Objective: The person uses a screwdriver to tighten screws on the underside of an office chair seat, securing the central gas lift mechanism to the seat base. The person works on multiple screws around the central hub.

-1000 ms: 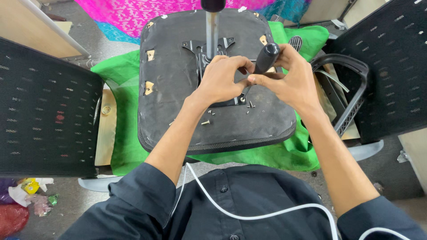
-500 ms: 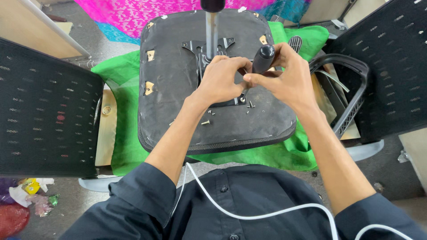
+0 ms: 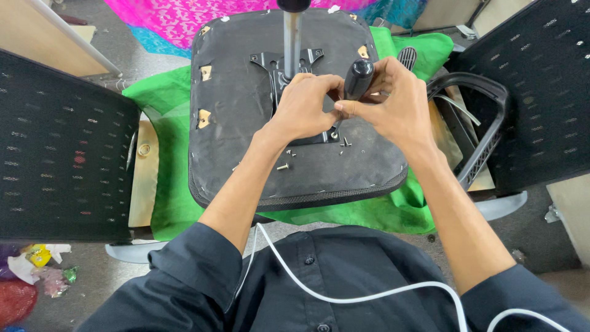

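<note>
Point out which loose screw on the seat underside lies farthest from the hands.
The screw nearest the seat's front edge, below the left hand; the other screws cluster by the black mounting plate, under the screwdriver.

Black-handled screwdriver [image 3: 357,79] stands upright on upturned seat's black metal plate [image 3: 278,64]

We see crumpled wrappers [image 3: 38,263], yellow, white and pink, on the floor at lower left; no labels, signs or screens.

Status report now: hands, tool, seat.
Right hand gripping black screwdriver handle. Left hand steadying tip at black metal plate on upturned seat. Loose screws lying on seat near hands.
</note>
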